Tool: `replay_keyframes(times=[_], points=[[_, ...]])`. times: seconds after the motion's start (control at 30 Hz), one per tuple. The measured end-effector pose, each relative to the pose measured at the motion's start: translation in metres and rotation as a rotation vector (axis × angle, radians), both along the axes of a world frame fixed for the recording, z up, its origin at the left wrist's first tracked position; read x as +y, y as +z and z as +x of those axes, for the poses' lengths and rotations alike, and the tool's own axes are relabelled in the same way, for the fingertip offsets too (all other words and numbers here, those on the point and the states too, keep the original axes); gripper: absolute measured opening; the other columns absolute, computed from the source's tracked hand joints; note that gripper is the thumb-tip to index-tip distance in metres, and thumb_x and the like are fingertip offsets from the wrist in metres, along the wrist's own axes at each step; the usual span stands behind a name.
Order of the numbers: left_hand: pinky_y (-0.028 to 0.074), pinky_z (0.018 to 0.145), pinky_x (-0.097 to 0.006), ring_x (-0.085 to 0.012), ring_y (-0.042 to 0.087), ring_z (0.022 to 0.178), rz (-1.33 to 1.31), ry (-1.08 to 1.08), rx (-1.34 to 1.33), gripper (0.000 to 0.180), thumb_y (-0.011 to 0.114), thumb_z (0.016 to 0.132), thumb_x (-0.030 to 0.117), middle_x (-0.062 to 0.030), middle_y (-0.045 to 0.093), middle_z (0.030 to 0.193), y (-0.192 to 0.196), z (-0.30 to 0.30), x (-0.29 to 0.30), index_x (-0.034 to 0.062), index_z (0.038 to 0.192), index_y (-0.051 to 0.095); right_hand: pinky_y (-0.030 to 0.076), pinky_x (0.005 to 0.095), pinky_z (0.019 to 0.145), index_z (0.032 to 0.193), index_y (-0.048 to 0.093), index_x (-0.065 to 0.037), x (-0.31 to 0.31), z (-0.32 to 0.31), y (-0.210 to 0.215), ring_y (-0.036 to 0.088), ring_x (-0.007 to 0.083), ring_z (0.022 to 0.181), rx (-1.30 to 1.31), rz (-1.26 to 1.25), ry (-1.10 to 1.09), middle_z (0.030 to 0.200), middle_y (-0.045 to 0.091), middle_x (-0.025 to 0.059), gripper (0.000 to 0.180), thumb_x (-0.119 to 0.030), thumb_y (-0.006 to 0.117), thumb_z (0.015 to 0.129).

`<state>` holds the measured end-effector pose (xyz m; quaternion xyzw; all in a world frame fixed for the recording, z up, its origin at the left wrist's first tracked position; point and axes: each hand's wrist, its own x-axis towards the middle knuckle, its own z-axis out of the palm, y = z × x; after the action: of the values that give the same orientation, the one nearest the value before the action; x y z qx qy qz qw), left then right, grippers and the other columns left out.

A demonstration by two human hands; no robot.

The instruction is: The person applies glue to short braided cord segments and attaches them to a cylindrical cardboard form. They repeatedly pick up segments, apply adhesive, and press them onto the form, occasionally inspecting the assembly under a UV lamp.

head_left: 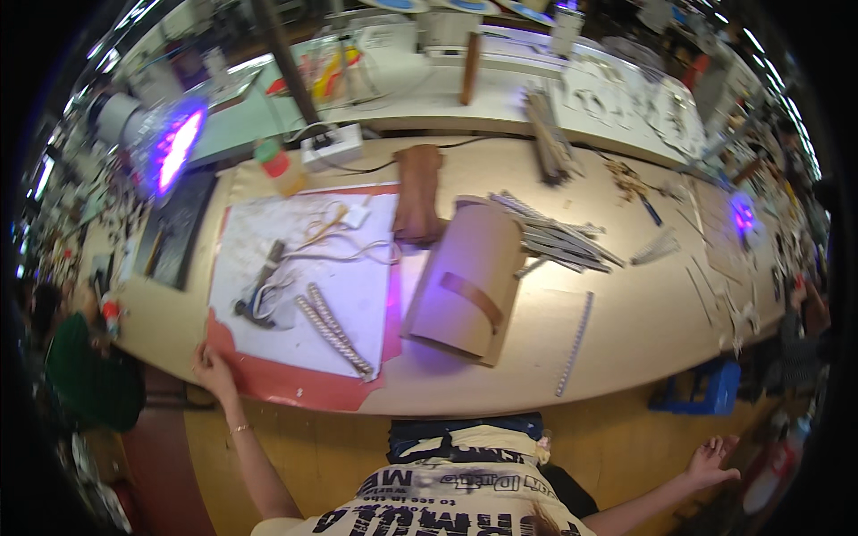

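Lying at eight o'clock, the red sheet [273,382] borders the curled left hand [212,368], grip unclear; snagging it could drag the hammer [263,289], nine o'clock. Right hand [710,463], four o'clock: spread, empty.

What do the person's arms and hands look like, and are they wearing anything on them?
Both forearms are bare, with no long sleeves. The left hand and right hand wear no gloves. A thin bracelet circles the left wrist. The shirt is pale with dark lettering. Any rings are too small to tell.
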<state>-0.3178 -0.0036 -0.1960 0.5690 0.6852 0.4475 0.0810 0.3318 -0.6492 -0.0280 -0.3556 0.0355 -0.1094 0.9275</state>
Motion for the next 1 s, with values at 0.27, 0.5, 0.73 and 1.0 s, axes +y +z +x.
replay_keyframes(times=[0.27, 0.5, 0.73, 1.0], points=[[0.047, 0.092, -0.040, -0.0315, 0.057, 0.111, -0.017, 0.097, 0.200, 0.026, 0.058, 0.084, 0.010, -0.0179, 0.062, 0.113, 0.020, -0.029, 0.010, 0.0000, 0.107, 0.066, 0.029, 0.0207, 0.054, 0.102, 0.059, -0.005, 0.315, -0.095, -0.042, 0.036, 0.0042, 0.063, -0.231, -1.021, 0.464, 0.070, 0.042, -0.0047, 0.017, -0.021, 0.054, 0.097], [0.041, 0.099, -0.043, -0.0335, 0.055, 0.112, -0.107, 0.330, 0.289, 0.032, 0.063, 0.081, 0.022, -0.0172, 0.062, 0.113, 0.018, -0.107, 0.067, 0.0047, 0.108, 0.065, 0.048, 0.0364, 0.067, 0.104, 0.065, -0.006, 0.461, -0.302, -0.017, 0.061, 0.0267, 0.076, -1.398, -0.953, 1.716, 0.083, 0.062, 0.0109, 0.028, -0.025, 0.070, 0.085], [0.035, 0.105, -0.043, -0.0335, 0.047, 0.123, -0.259, 0.514, 0.331, 0.043, 0.063, 0.083, 0.026, -0.0177, 0.054, 0.126, 0.032, -0.166, 0.129, 0.0063, 0.121, 0.057, 0.024, 0.0481, 0.111, 0.138, 0.043, -0.009, 0.519, -0.415, -0.092, 0.028, 0.0333, 0.139, -2.222, -1.219, 1.215, 0.149, 0.029, 0.0187, 0.060, -0.030, 0.063, 0.085], [0.042, 0.099, -0.049, -0.0379, 0.050, 0.120, -0.336, 0.655, 0.488, 0.051, 0.064, 0.083, 0.026, -0.0210, 0.053, 0.126, 0.029, -0.265, 0.201, 0.0037, 0.127, 0.049, 0.022, 0.0521, 0.111, 0.144, 0.037, -0.010, 0.545, -0.416, -0.098, 0.027, 0.0364, 0.140, -1.986, -1.417, 1.554, 0.152, 0.025, 0.0214, 0.074, -0.039, 0.064, 0.081]])
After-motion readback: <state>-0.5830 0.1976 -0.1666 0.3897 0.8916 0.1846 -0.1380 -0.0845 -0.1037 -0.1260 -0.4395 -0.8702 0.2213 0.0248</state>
